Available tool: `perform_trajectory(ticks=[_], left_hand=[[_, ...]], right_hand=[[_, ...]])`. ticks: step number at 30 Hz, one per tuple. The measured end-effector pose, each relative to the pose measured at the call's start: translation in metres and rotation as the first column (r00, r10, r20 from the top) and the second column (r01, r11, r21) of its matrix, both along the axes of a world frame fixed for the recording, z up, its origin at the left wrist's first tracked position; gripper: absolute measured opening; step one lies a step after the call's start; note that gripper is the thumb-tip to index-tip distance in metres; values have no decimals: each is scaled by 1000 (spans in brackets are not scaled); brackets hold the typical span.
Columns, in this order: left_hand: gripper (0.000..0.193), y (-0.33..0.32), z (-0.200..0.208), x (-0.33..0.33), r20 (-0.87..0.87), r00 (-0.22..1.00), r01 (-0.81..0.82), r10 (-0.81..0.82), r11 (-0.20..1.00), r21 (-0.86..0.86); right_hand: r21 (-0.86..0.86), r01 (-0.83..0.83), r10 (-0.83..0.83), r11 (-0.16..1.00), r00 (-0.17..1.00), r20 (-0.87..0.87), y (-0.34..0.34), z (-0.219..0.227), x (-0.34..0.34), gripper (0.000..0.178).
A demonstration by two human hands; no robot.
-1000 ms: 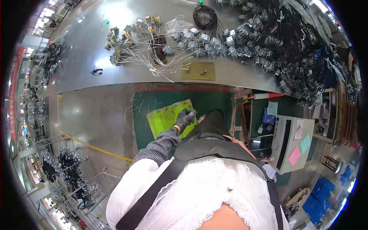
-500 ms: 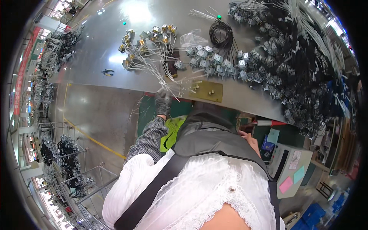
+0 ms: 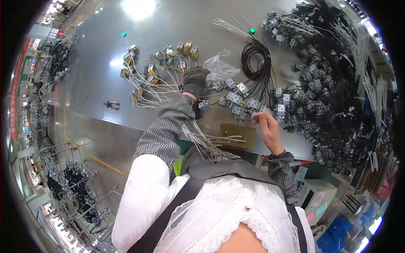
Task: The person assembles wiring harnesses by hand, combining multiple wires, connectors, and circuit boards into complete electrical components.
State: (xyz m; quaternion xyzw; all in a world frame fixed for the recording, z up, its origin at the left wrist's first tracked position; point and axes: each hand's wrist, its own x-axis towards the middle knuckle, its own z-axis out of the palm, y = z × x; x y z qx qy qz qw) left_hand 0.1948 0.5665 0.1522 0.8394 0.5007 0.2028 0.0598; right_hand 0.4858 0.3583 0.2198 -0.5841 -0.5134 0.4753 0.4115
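I cannot tell whether your left hand or right hand grips anything, but if the left pulls back quickly, the white cables on its near side could snag and disturb the grey boxes between both hands.

No legible text; red banner too blurred to read.

Dark-grey glove, black-white checked right sleeve, grey boxes
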Motion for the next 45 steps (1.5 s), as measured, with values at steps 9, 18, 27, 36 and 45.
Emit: perform_trajectory(ticks=[9, 18, 27, 36, 45], left_hand=[[34, 61, -24, 8, -457, 887, -123, 70, 988, -88], [22, 14, 41, -25, 498, 866, 288, -51, 864, -413], [19, -103, 82, -46, 850, 516, 683, -108, 650, -332], [22, -153, 109, -54, 872, 484, 681, 74, 595, -428], [23, -173, 116, -35, 692, 651, 635, -314, 725, -268]], right_hand=[[-23, 135, -137, 991, 979, -149, -6, -21, -24, 34], [195, 205, -165, 959, 965, -203, -33, -35, -74, 30], [366, 254, -267, 895, 963, -16, -20, -6, -117, 33], [850, 187, -515, 492, 850, 112, -49, 19, -156, 34], [682, -64, -372, 728, 799, 472, -55, -11, -158, 25]])
